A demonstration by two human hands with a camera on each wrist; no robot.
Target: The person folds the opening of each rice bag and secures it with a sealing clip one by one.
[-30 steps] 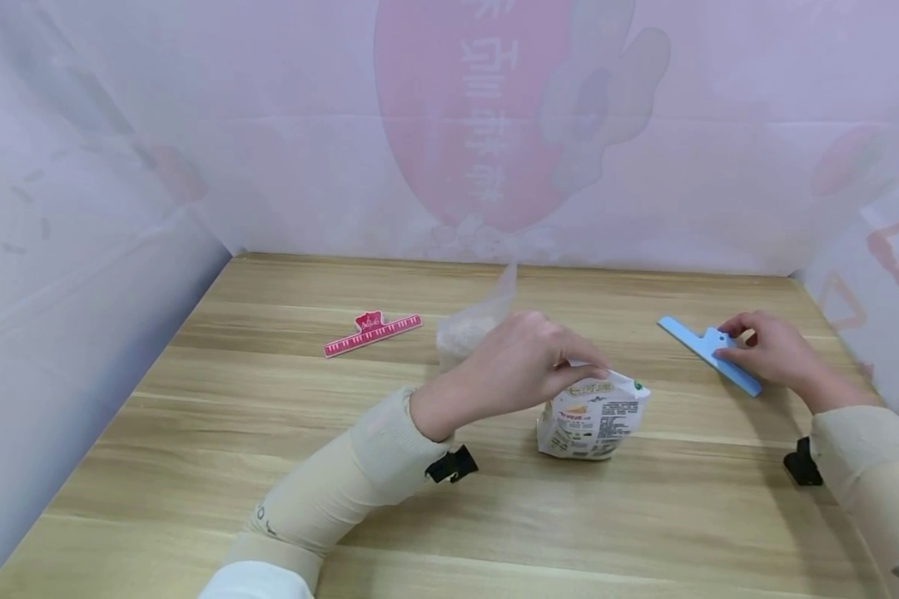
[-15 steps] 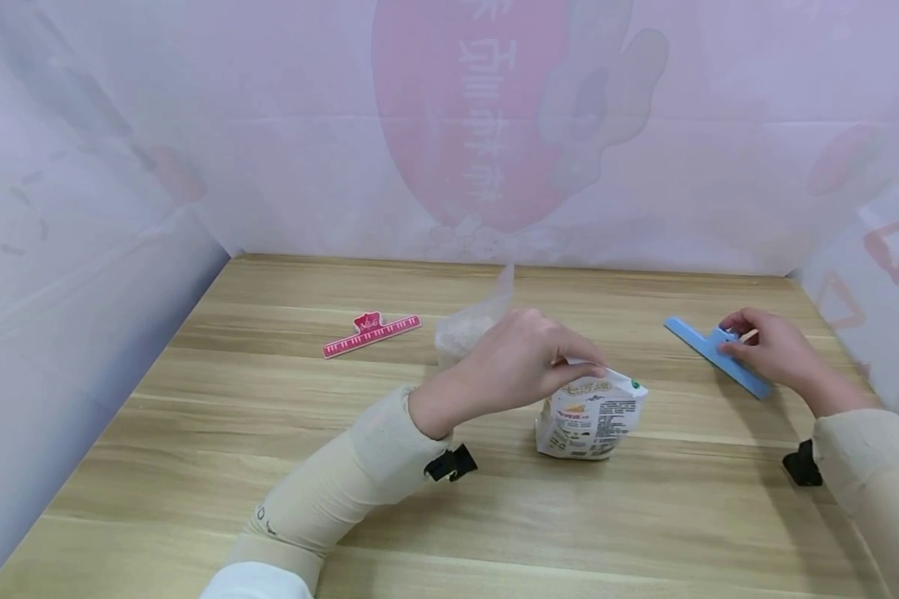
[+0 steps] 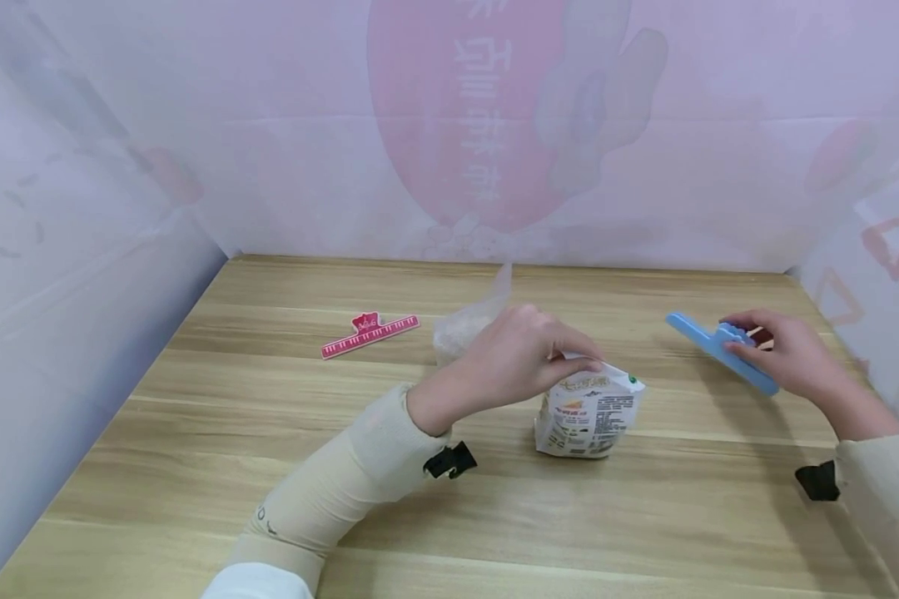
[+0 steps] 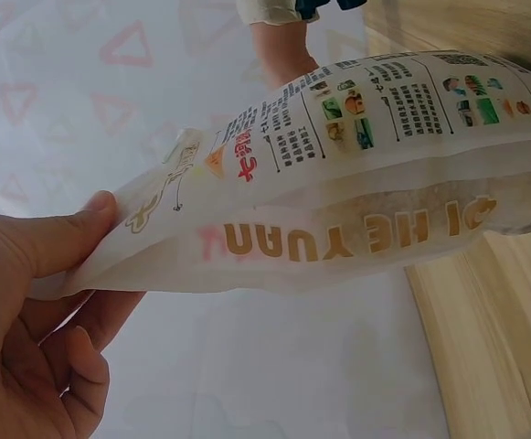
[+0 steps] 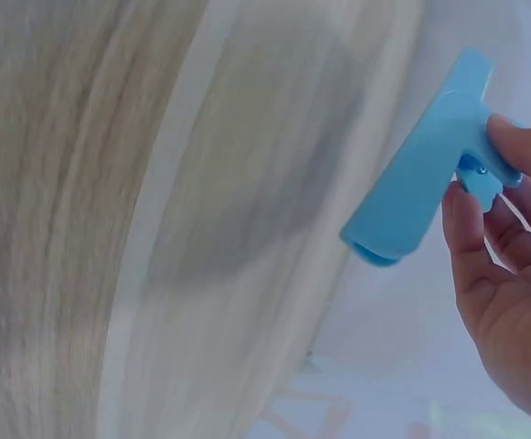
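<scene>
My left hand point(image 3: 513, 353) pinches the folded top edge of a white printed paper bag point(image 3: 588, 416), which stands upright on the table. In the left wrist view, the thumb lies on one face of the bag point(image 4: 338, 137) and fingers are behind it. At the right, my right hand point(image 3: 794, 353) holds a light-blue bag clip point(image 3: 749, 366) by its handle tabs, thumb on one and fingers on the other. The right wrist view shows the long bar of the clip point(image 5: 420, 174) raised off the wooden table, its shadow below.
A pink clip point(image 3: 370, 334) with a piano-key pattern lies at the left back of the wooden table point(image 3: 270, 466). A translucent whitish bag point(image 3: 468, 329) rests behind my left hand, partly hidden by it. Pale printed curtains point(image 3: 292, 166) enclose the table's back and sides.
The right hand has lifted the blue clip off the table and shifted it slightly right, tilting it. The left hand and the printed bag have stayed almost in place.
</scene>
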